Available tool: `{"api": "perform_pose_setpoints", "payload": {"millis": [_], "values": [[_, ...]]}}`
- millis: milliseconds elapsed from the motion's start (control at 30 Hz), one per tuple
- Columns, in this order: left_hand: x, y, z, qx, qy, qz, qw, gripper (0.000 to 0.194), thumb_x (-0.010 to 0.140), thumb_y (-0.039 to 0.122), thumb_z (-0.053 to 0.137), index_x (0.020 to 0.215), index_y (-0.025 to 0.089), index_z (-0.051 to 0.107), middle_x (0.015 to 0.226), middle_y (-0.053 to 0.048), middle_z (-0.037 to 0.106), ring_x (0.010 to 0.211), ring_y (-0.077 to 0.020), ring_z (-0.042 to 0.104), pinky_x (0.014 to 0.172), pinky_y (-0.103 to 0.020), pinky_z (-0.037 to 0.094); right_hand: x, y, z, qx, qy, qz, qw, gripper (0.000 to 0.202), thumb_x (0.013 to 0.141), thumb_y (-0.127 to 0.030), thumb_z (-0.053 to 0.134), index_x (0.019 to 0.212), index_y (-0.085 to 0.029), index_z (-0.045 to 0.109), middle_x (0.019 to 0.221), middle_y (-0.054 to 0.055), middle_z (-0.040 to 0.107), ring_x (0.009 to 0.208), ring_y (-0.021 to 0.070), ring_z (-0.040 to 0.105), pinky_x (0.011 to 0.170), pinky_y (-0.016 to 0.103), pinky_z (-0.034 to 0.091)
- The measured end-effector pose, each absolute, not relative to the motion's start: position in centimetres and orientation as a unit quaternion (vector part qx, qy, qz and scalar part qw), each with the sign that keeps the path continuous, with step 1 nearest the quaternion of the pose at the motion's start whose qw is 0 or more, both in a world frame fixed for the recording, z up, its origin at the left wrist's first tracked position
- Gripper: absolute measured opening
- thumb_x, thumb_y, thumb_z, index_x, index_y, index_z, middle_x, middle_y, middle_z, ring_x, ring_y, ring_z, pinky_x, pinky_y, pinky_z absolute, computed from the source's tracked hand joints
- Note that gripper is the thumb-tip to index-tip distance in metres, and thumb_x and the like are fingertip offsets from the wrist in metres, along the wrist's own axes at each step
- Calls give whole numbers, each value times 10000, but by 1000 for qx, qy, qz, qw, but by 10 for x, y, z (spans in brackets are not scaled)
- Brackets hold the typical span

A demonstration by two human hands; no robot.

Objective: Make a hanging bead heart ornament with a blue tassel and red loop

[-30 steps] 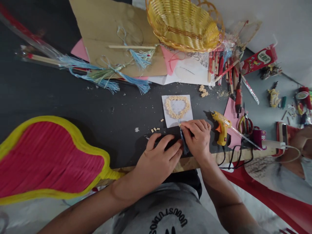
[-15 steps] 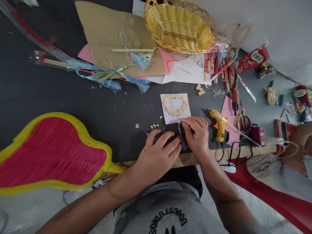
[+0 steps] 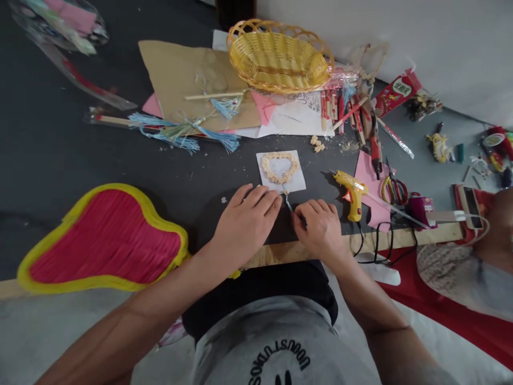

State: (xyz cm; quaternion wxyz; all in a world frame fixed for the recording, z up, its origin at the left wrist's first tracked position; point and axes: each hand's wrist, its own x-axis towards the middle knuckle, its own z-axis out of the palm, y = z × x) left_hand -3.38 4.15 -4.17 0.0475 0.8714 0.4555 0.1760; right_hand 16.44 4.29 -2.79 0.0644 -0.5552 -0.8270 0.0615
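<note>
A heart-shaped ring of small pale pieces [image 3: 267, 172] lies on a square of white paper [image 3: 297, 180] in front of me. From its lower tip a thin blue tassel [image 3: 288, 202] runs down toward me, with a small pale bead-like piece near the paper's edge. Curled fingers of my right hand [image 3: 319, 227] grip the lower part of this tassel, most of which they hide. My left hand [image 3: 245, 222] lies open and palm down to the left, fingertips close to the paper's lower edge. It covers the spot where small loose pieces lay.
Right of my hands lies a yellow glue gun [image 3: 351, 192], its cord over the table edge, beside scissors [image 3: 395, 190] on pink paper. A yellow basket [image 3: 280, 64] stands behind. A red-and-yellow fan-shaped piece [image 3: 108, 238] lies left. Another person's arm [image 3: 500, 214] shows at far right.
My right hand has moved from the pale piece at the paper's edge down to the tassel. My left hand has shifted forward and left, covering the loose pieces. The view has shifted slightly.
</note>
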Motion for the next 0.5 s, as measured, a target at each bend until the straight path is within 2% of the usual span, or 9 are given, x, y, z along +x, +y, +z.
{"api": "perform_pose_setpoints", "payload": {"millis": [167, 300, 500], "values": [[-29, 44, -42, 873, 462, 148, 46, 398, 966, 103, 411, 1295, 131, 633, 1255, -134, 680, 1197, -299, 578, 1025, -500, 451, 172, 59, -20, -548, -792, 217, 157, 148, 896, -215, 552, 751, -200, 579, 742, 15, 642, 726, 159, 558, 702, 297, 373], [-27, 45, -41, 875, 464, 135, 26, 380, 964, 102, 417, 1268, 123, 644, 1215, -133, 689, 1151, -304, 587, 982, -489, 470, 177, 71, -12, -560, -722, 355, 198, 185, 907, -305, 560, 756, -198, 573, 681, -16, 593, 608, 112, 502, 616, 252, 393], [-26, 47, -42, 878, 458, 137, 3, 367, 959, 77, 406, 1212, 114, 669, 1206, -132, 690, 1124, -302, 590, 959, -478, 487, 180, 83, -25, -541, -630, 503, 240, 197, 909, -373, 597, 817, -199, 602, 781, 17, 684, 725, 144, 655, 673, 266, 493]]}}
